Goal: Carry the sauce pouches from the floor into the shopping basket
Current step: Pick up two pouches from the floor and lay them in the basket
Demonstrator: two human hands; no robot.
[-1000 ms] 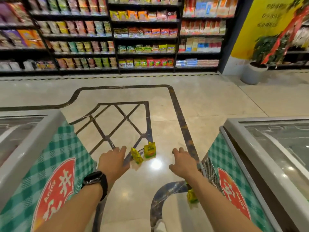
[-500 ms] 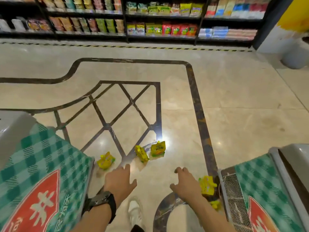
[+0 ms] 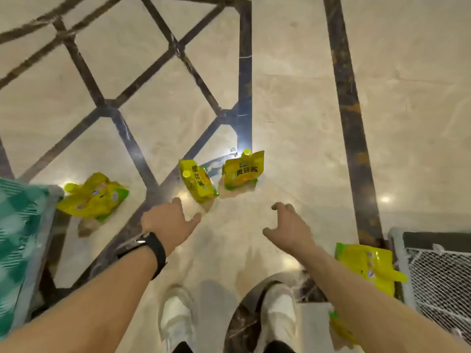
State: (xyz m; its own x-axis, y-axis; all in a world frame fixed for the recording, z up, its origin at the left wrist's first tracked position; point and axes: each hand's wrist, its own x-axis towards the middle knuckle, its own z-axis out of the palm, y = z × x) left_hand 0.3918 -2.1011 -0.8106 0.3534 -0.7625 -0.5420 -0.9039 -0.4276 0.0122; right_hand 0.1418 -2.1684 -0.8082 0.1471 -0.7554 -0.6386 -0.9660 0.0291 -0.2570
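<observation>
Several yellow sauce pouches lie on the glossy floor. One pouch (image 3: 200, 183) stands tilted just beyond my left hand (image 3: 169, 222), and another pouch (image 3: 243, 171) stands upright to its right. A flat pouch (image 3: 94, 197) lies at the left by the freezer. A further pouch (image 3: 369, 263) lies at the right, beside my right forearm, and a bit of yellow (image 3: 340, 327) shows under that arm. My left hand, with a black watch, reaches out, fingers spread, holding nothing. My right hand (image 3: 289, 228) hovers with loosely curled fingers, empty. No shopping basket is in view.
A green-checked freezer cabinet (image 3: 17, 240) flanks me on the left, and a freezer base with a metal grille (image 3: 438, 278) on the right. My white shoes (image 3: 175, 317) stand on the beige marble floor with dark inlay strips (image 3: 349, 110).
The view has tipped down from the shelves to the floor at my feet. The pouches now look nearer, and both empty hands have reached down toward the two middle pouches.
</observation>
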